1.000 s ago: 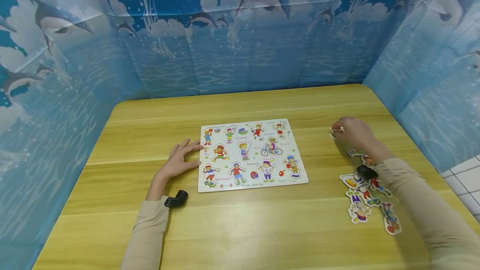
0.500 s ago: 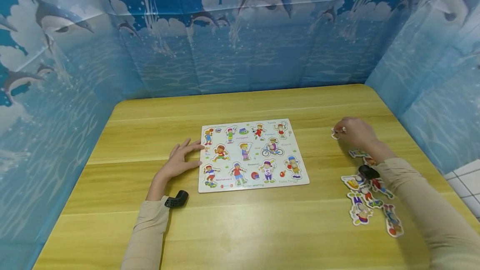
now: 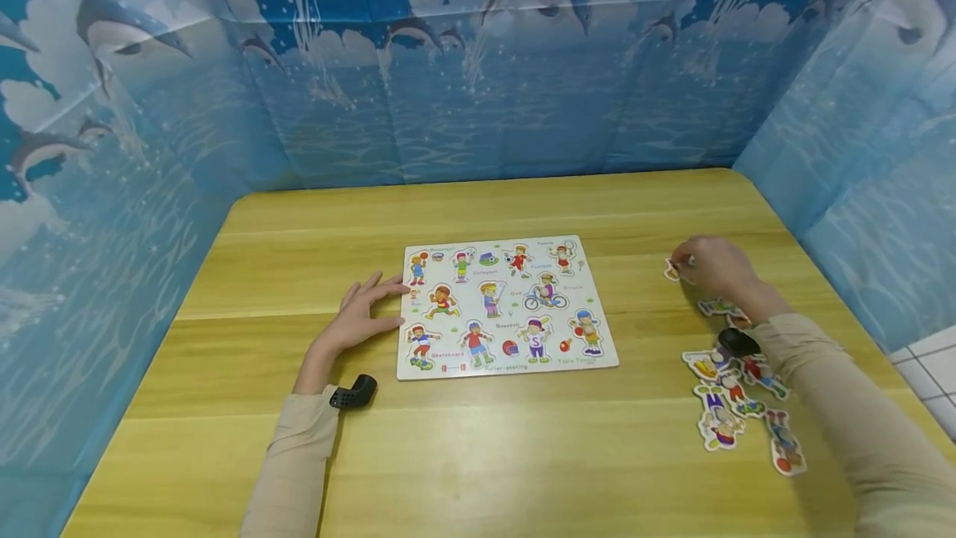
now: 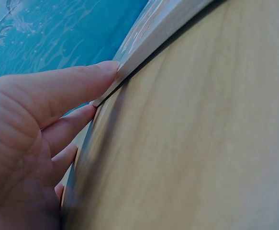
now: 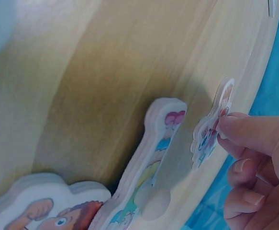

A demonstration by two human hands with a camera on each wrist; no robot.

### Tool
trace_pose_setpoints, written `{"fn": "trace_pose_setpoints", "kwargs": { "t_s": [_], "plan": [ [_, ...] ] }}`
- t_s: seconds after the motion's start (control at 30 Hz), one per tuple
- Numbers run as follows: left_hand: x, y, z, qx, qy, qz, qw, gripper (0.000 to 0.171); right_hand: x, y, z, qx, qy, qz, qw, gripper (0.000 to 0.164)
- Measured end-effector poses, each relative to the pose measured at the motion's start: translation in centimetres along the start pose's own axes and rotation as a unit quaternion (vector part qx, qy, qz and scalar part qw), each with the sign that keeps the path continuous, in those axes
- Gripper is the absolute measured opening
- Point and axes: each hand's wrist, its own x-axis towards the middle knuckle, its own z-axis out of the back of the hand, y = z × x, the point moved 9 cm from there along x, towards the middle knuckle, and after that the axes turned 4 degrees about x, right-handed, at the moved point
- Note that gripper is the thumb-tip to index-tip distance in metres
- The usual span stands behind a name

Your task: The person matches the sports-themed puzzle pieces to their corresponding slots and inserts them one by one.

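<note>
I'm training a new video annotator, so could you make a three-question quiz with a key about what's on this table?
1. True or false: the left hand touches the edge of the puzzle board.
2. Multiple choice: what does the right hand pinch? a) a cup; b) a puzzle piece; c) a pencil.
3. Fill in: from the person's side, the loose pieces lie to the ____ of the board.

Key: 1 true; 2 b; 3 right.

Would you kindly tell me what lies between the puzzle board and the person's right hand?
In the head view, the cutout piece pinched by the right hand comes first; from there to the puzzle board, the tabletop is bare.
</note>
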Motion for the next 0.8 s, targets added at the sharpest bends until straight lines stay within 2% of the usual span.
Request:
{"fn": "trace_pose_setpoints", "kwargs": {
  "t_s": [0.23,0.8],
  "plan": [
    [0.2,0.0,0.1,0.001,0.000,-0.003,1.0000,0.047,0.2,0.0,-0.2,-0.005,0.009,-0.001,1.000,0.015],
    [0.0,-0.4,0.2,-0.001,0.003,-0.002,1.0000,0.048,0.7,2.3,0.2,0.030,-0.028,0.023,0.999,0.009]
  ]
}}
